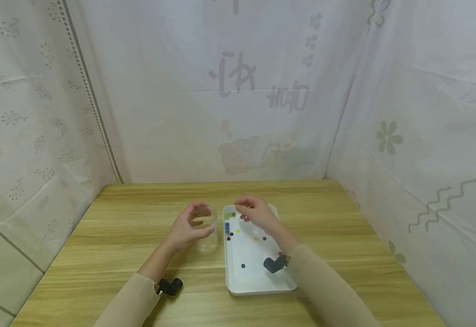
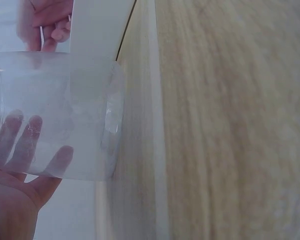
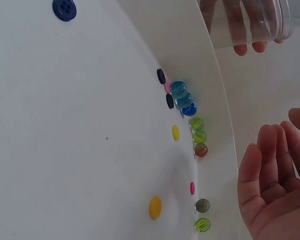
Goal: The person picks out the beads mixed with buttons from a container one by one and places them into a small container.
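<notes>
The left hand [image 1: 182, 230] grips an upright jar [image 1: 207, 244], leftward of the right hand [image 1: 258, 213], whose loosely bent fingers show nothing held. Between both hands, marbles [image 3: 179, 89] line the jar-side wall of the tray [image 1: 258, 274].

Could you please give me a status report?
Left hand holds clear jar. Right hand, seemingly empty, over white tray. Marbles and buttons in tray. No obstruction visible.

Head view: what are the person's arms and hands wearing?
The left sleeve and right sleeve are plain beige. A black, bent left wrist camera and matching right wrist camera show at their ends. The left hand and right hand are gloveless.
</notes>
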Tool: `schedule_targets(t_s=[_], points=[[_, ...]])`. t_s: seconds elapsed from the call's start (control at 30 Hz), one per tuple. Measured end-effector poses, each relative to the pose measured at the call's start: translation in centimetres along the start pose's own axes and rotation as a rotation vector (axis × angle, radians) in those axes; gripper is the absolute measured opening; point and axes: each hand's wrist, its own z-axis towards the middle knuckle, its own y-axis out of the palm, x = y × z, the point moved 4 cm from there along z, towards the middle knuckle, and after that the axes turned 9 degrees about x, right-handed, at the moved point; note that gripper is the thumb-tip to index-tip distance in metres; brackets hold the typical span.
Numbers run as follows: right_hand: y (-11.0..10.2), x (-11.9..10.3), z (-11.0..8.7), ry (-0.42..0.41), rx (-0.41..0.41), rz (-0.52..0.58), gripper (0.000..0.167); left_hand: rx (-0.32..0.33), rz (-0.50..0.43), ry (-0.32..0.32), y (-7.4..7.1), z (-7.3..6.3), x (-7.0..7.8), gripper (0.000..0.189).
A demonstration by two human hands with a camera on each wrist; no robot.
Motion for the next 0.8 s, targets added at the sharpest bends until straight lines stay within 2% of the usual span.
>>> schedule_targets(t_s=[0.3, 0.8], points=[[0.7, 1.0, 0.1, -0.002, -0.049, -0.019, 0.028, -0.001, 0.008, 0.003, 0.1, 0.0, 0.1, 0.072], [2.3, 2.8, 0.1, 0.109, -0.074, -0.067, 0.025, 0.003, 0.004, -0.017, 0.1, -0.1, 0.0, 0.076]])
